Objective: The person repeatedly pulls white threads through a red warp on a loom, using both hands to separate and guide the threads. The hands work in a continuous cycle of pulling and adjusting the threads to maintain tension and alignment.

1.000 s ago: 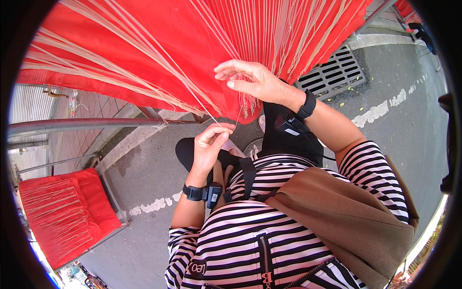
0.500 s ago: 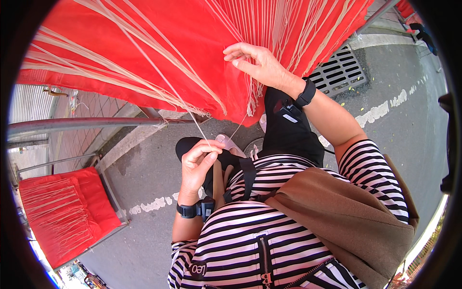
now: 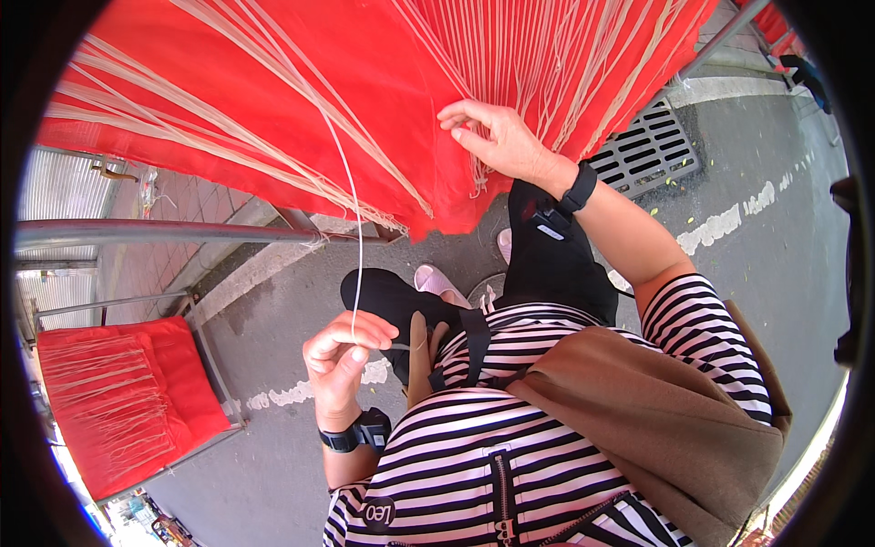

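My left hand is pinched on a pale string-like strand, in front of my body. From there the strand curves up to the red cloth, and a short end sticks out to the right of my fingers. My right hand is over the red cloth, fingers bent and thumb apart, with nothing visible between them. Many similar pale strands lie across the cloth, bunched just below and beside that hand. I cannot tell whether the right fingertips touch any of them.
A metal rail runs under the cloth on the left. Another strand-covered red cloth lies on a low frame at lower left. Paved ground holds a drain grate at upper right. My feet are below the cloth's near edge.
My left hand has moved down and left, and the strand in it has gone from taut to slack and curved. My right hand has shifted slightly right and down.
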`<state>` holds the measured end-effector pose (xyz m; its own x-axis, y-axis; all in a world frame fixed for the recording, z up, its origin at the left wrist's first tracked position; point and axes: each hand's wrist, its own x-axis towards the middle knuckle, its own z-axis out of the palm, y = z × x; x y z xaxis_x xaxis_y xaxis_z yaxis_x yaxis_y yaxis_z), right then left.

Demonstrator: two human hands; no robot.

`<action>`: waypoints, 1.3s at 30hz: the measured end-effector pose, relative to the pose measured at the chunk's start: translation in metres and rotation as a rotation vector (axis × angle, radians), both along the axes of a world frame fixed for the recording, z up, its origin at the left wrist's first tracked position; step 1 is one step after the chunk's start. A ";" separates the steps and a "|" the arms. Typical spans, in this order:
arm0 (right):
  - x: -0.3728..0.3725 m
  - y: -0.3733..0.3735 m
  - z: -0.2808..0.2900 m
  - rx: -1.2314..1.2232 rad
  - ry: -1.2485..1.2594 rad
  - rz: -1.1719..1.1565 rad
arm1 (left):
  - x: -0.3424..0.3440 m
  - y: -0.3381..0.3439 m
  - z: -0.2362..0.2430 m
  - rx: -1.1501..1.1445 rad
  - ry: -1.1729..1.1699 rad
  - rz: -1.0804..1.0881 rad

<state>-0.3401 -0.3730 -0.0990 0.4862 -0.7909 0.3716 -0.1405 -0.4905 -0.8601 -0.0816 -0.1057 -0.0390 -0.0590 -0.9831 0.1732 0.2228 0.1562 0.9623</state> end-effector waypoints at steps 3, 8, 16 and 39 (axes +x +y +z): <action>0.001 0.007 0.000 -0.042 -0.003 0.025 | 0.002 -0.006 -0.013 0.059 -0.044 0.029; 0.004 0.018 0.002 -0.016 0.003 0.010 | -0.005 -0.029 -0.064 0.188 -0.087 0.023; 0.005 0.032 0.009 -0.033 -0.094 -0.181 | -0.015 -0.086 -0.148 0.322 -0.192 0.013; 0.035 0.043 -0.002 -0.098 -0.039 -0.290 | -0.025 -0.171 -0.167 0.171 -0.343 0.511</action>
<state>-0.3049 -0.3301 -0.1014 0.2296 -0.8538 0.4673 -0.2545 -0.5160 -0.8179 -0.1067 -0.2770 -0.2056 0.4002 -0.9141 0.0657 -0.1642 -0.0010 0.9864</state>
